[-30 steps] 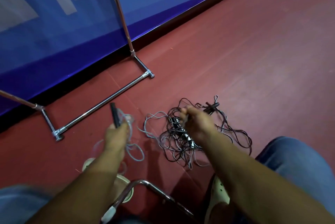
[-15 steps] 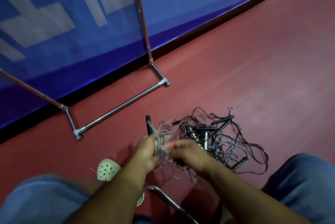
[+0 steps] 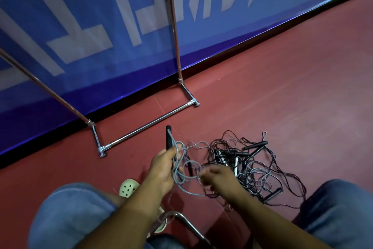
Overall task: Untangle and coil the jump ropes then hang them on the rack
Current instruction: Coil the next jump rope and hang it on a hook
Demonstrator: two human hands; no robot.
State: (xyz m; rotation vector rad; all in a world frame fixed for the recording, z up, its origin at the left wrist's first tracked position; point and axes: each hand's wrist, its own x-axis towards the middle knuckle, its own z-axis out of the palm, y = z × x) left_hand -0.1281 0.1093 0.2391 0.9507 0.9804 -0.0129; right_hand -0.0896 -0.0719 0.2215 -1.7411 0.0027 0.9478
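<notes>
**Hands meet over the grey rope**

Both hands have drawn together since a second ago. Now the left hand (image 3: 161, 170) grips a black handle (image 3: 168, 137) upright, with the grey rope (image 3: 181, 180) looped across its fingers. Beside it the right hand (image 3: 218, 180) curls at those loops (blur hides whether it pinches them). Just right of it, the tangle (image 3: 252, 168) of dark ropes lies on the red floor (image 3: 282, 87), well short of the floor's far edge, where the rack (image 3: 145, 127) stands against a blue banner (image 3: 101, 27).
</notes>
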